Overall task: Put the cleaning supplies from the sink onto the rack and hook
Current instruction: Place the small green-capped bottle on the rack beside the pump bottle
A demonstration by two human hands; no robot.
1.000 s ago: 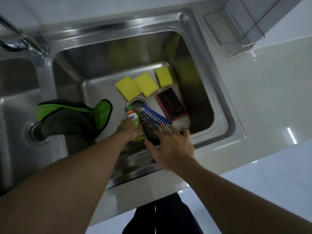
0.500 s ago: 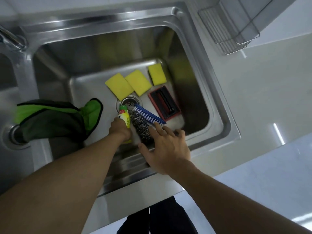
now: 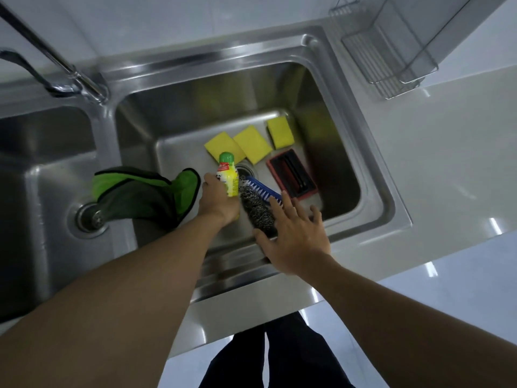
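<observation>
My left hand (image 3: 216, 204) grips a yellow detergent bottle (image 3: 228, 176) with a green cap, lifted upright above the drain in the right basin of the steel sink (image 3: 372, 191). My right hand (image 3: 296, 236) is spread open, fingers over a steel wool scrubber (image 3: 256, 210) and touching a blue brush (image 3: 264, 193). Three yellow sponges (image 3: 253, 144) lie at the back of the basin. A red and black scrubber (image 3: 292, 177) lies to their right. A green cloth (image 3: 145, 193) hangs over the divider. The wire rack (image 3: 383, 57) is mounted on the wall at the upper right.
A tap (image 3: 56, 68) rises at the upper left between the two basins. The left basin has its own drain (image 3: 89, 218). A pale counter (image 3: 447, 152) runs to the right of the sink. My dark trousers show below the counter edge.
My left hand has lifted the bottle up and tipped it upright. My right hand has spread wider over the steel wool. The camera has shifted, showing more of the tap.
</observation>
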